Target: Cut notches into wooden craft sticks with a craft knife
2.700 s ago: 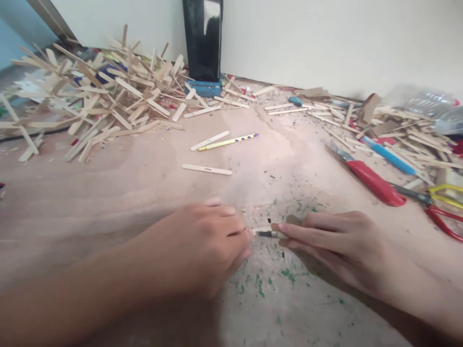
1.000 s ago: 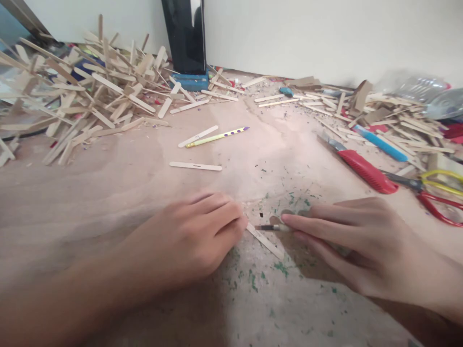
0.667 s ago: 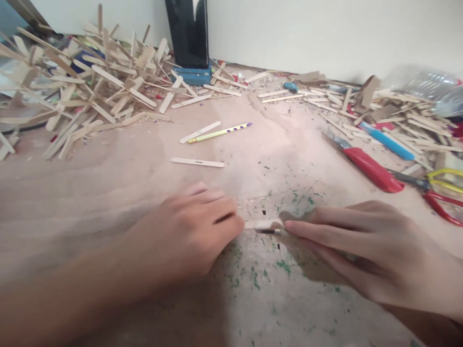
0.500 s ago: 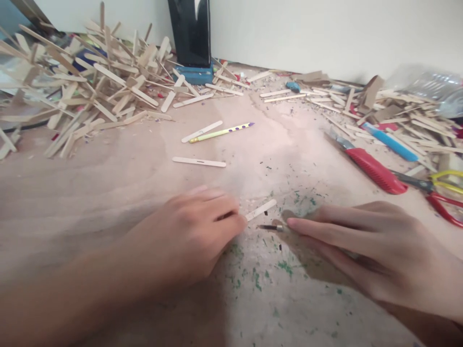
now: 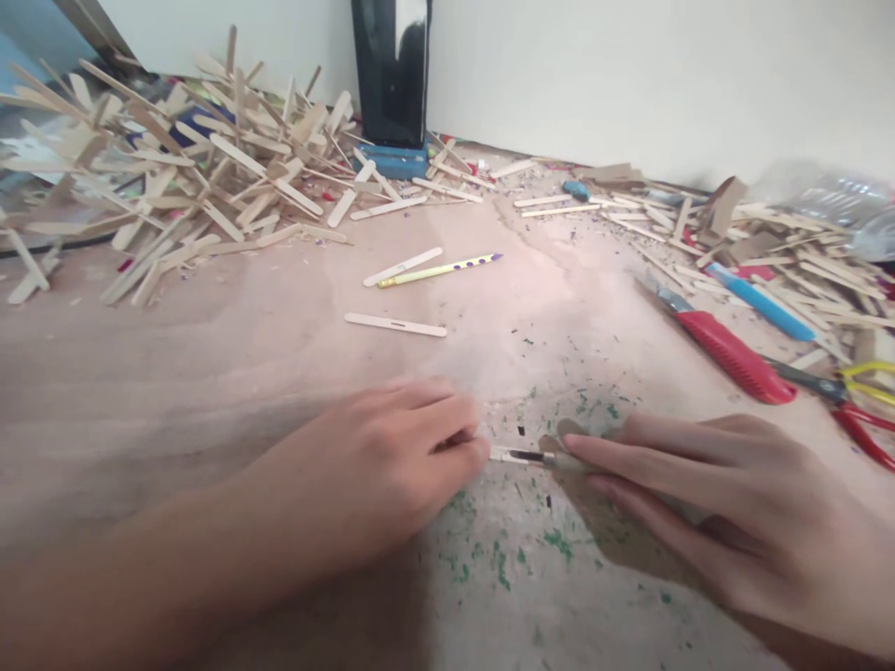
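Observation:
My left hand (image 5: pixel 398 457) is closed, its thumb and fingers pinching a craft stick (image 5: pixel 499 454) whose free end points right, low over the table. In my right hand (image 5: pixel 706 503) is a craft knife (image 5: pixel 568 462), gripped like a pen with its blade pointing left. The dark blade meets or overlaps the end of the stick; whether it is cutting in I cannot tell. Ahead of my left hand lies another craft stick (image 5: pixel 395 325) with a dark slit-like mark. Behind it, a yellow pencil (image 5: pixel 440 270) with purple spots rests beside another stick (image 5: pixel 402 267).
A large heap of craft sticks (image 5: pixel 238 158) fills the back left, and another pile (image 5: pixel 804 252) the back right. A red utility knife (image 5: pixel 734 356) and scissors (image 5: pixel 860 410) lie on the right. Green shavings (image 5: pixel 500 559) dot the wooden table (image 5: pixel 210 354). A black object (image 5: pixel 392 75) stands behind.
The stick in my left hand has turned from slanting up and right to nearly level, and its end now meets the knife blade. The whole view has shifted slightly.

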### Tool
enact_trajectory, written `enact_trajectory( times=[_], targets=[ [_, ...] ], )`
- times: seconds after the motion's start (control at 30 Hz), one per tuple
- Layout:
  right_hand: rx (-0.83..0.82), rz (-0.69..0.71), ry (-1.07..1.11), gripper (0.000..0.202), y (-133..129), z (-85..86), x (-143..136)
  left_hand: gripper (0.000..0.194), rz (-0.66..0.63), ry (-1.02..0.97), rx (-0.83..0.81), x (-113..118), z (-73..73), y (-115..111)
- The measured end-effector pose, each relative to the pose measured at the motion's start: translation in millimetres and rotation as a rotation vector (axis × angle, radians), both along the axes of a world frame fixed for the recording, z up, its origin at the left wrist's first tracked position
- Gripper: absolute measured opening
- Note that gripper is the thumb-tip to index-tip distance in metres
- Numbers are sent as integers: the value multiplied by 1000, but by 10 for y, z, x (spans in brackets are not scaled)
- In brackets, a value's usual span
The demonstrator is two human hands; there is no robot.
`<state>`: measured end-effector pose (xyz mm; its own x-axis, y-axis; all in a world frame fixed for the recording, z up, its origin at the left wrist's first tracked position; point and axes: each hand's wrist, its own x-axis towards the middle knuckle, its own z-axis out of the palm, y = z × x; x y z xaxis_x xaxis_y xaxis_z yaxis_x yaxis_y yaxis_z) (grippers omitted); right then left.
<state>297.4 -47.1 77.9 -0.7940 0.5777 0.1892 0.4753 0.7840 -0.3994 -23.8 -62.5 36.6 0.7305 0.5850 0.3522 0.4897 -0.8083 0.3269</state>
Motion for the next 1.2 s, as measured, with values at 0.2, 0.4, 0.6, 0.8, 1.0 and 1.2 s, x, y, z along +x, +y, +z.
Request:
enact_trajectory(
  times=[0.2,0.4,0.6,0.8,1.0,1.2],
  targets=[
    [6,-3,-8,26,2,-23,50,40,1,26,6,-38,12,35],
    [-13,-21,11,23,-42,-90,28,46,-25,33,33,-36,-23,4],
    [-6,-8,17,26,-33,-149,11,48,-13,65,41,-15,48,5],
    [-41,-18,42,27,-45,-168,27,50,-13,80,45,6,104,1],
    [-165,-33,110,25,-21,-171,-31,41,-7,69,33,25,43,-49],
    [-118,-19,52,26,-6,-105,-26,35,-22,75,21,-2,57,-28]
  ],
)
